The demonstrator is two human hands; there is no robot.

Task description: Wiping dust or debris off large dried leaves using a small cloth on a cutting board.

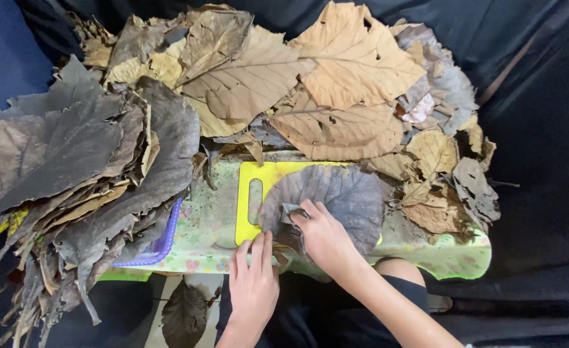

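Left hand (253, 277) flat, grip open, on grey leaf (342, 200); right hand (323, 235) grip closed on cloth (291, 211).

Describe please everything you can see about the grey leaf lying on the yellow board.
The grey leaf is large, rounded, dry-looking and dull grey-brown, with pale veins fanning across it. It lies flat on the yellow cutting board, covering most of it. The right hand rests on its near part, pressing a small grey cloth-like piece to it. The left hand lies at its near edge. Tan dry leaves border its far side.
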